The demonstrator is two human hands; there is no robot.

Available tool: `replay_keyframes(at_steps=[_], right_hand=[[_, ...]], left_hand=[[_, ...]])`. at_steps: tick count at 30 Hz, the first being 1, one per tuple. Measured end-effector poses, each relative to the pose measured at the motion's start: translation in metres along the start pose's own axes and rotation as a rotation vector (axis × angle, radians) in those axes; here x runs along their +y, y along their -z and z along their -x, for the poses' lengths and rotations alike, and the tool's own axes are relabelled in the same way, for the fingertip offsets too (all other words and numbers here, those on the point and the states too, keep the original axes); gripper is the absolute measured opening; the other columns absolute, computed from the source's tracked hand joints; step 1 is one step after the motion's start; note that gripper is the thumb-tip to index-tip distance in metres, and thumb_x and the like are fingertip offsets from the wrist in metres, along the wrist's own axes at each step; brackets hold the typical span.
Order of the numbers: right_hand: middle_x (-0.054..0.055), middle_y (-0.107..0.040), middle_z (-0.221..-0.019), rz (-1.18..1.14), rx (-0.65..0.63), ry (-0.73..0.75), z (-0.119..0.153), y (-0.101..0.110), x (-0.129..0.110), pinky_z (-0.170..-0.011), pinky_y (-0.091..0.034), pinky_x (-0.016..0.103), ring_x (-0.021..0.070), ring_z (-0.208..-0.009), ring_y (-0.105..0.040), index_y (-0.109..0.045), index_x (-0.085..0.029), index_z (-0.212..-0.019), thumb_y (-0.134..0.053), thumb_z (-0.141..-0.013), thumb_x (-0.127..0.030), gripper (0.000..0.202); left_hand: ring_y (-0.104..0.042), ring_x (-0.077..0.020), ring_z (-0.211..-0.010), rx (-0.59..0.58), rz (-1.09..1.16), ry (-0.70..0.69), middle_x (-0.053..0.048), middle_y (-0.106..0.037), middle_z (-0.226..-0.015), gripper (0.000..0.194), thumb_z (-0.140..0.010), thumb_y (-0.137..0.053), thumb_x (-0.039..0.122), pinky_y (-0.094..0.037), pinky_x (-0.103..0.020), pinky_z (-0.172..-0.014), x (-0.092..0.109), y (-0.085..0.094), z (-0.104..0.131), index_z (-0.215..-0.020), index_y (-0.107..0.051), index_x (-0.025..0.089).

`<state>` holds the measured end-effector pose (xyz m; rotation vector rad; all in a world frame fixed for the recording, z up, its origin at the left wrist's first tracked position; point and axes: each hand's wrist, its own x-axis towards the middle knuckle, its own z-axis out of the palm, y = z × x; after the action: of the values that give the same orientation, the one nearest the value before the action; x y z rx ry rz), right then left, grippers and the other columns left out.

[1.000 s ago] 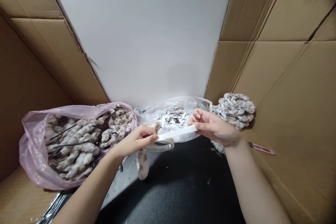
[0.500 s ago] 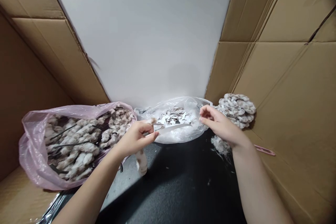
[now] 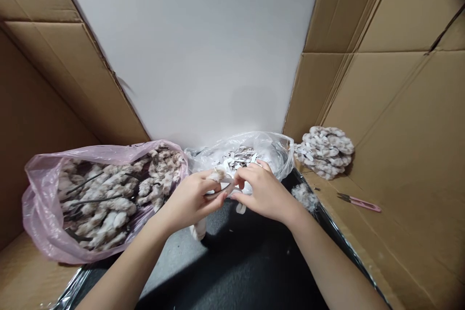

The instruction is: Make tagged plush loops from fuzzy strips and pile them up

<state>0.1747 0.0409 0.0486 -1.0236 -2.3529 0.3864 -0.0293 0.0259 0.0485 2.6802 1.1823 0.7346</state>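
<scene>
My left hand (image 3: 194, 199) is closed on a fluffy white-and-brown fur strip (image 3: 198, 229), which hangs below the hand. One tuft of it pokes out above the fingers. A thin white label strip (image 3: 226, 184) stretches from the left fingertips to my right hand (image 3: 263, 191), whose thumb and fingers are pinched around it. A white loop (image 3: 240, 208) shows under the right fingers. Just behind both hands lies a clear plastic bag (image 3: 285, 157) with white label scraps (image 3: 241, 155) in it, partly hidden by the right hand.
At left, a pink plastic bag (image 3: 39, 193) holds fur strips with dark cords. A bundle of fur strips (image 3: 327, 152) sits at right, with loose fluff (image 3: 304, 197) nearer. Pink thread snips (image 3: 359, 202) lie on the cardboard (image 3: 407, 232). Cardboard walls flank the black work surface (image 3: 247, 261).
My right hand has moved left and down to my left hand, and the white strip between them is now bent. The thread snips and the cardboard around them have come into fuller view.
</scene>
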Motion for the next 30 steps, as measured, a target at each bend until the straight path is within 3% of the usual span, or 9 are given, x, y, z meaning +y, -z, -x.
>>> replay_keyframes(at_steps=[5, 9, 14, 20, 26, 28, 30], right_hand=[[-0.004, -0.061, -0.067, 0.025, -0.023, -0.092, 0.005, 0.005, 0.000, -0.109, -0.022, 0.052, 0.0175, -0.080, -0.060, -0.061, -0.020, -0.090, -0.063, -0.084, -0.015, 0.008], [-0.001, -0.064, -0.073, 0.087, 0.018, -0.072, 0.005, 0.004, -0.006, -0.108, -0.024, 0.051, 0.0208, -0.087, -0.060, -0.061, -0.020, -0.106, -0.065, -0.085, -0.028, 0.022], [0.004, -0.065, -0.090, 0.162, -0.032, -0.021, 0.002, 0.001, -0.006, -0.105, -0.028, 0.052, 0.0219, -0.092, -0.057, -0.060, -0.018, -0.086, -0.065, -0.086, -0.040, 0.022], [0.000, -0.064, -0.080, 0.131, -0.132, 0.097, 0.003, 0.008, -0.011, -0.104, -0.030, 0.048, 0.0178, -0.088, -0.056, -0.059, -0.019, -0.076, -0.053, -0.095, -0.028, 0.022], [0.004, -0.066, -0.085, 0.293, -0.060, 0.156, 0.010, 0.007, -0.026, -0.101, -0.031, 0.051, 0.0209, -0.088, -0.053, -0.061, -0.019, -0.081, -0.050, -0.094, -0.016, 0.017], [0.004, -0.066, -0.083, 0.322, -0.051, 0.176, 0.020, 0.010, -0.035, -0.101, -0.030, 0.051, 0.0215, -0.088, -0.053, -0.060, -0.019, -0.079, -0.051, -0.090, -0.010, 0.017], [0.002, -0.064, -0.077, 0.327, -0.036, 0.179, 0.032, 0.019, -0.044, -0.103, -0.027, 0.051, 0.0207, -0.083, -0.052, -0.057, -0.020, -0.074, -0.052, -0.088, -0.007, 0.020]], left_hand=[[-0.046, -0.0123, -0.062, 0.062, -0.015, 0.059, 0.000, -0.048, -0.063, 0.031, -0.090, -0.050, 0.025, -0.033, -0.023, -0.056, -0.003, 0.003, 0.001, -0.060, -0.054, 0.016], [-0.045, -0.0114, -0.060, 0.079, 0.009, 0.054, 0.001, -0.048, -0.063, 0.028, -0.089, -0.052, 0.024, -0.033, -0.022, -0.056, -0.004, 0.005, 0.002, -0.062, -0.055, 0.016], [-0.046, -0.0110, -0.063, 0.038, 0.046, -0.035, 0.001, -0.050, -0.066, 0.024, -0.087, -0.053, 0.017, -0.034, -0.022, -0.058, 0.003, 0.004, -0.001, -0.063, -0.054, 0.016], [-0.043, -0.0114, -0.060, 0.024, 0.055, 0.028, 0.002, -0.044, -0.062, 0.029, -0.088, -0.051, 0.022, -0.033, -0.024, -0.056, 0.000, 0.005, 0.001, -0.060, -0.052, 0.016], [-0.044, -0.0114, -0.060, 0.054, 0.127, 0.100, 0.002, -0.045, -0.060, 0.032, -0.090, -0.049, 0.028, -0.034, -0.023, -0.056, -0.002, 0.000, -0.001, -0.060, -0.051, 0.017], [-0.045, -0.0117, -0.060, 0.099, 0.131, 0.134, 0.001, -0.047, -0.061, 0.033, -0.090, -0.048, 0.029, -0.036, -0.023, -0.056, -0.013, 0.010, 0.002, -0.060, -0.051, 0.017], [-0.045, -0.0121, -0.059, 0.262, 0.066, 0.221, 0.000, -0.049, -0.063, 0.032, -0.090, -0.048, 0.029, -0.036, -0.023, -0.054, -0.027, 0.029, 0.009, -0.061, -0.052, 0.017]])
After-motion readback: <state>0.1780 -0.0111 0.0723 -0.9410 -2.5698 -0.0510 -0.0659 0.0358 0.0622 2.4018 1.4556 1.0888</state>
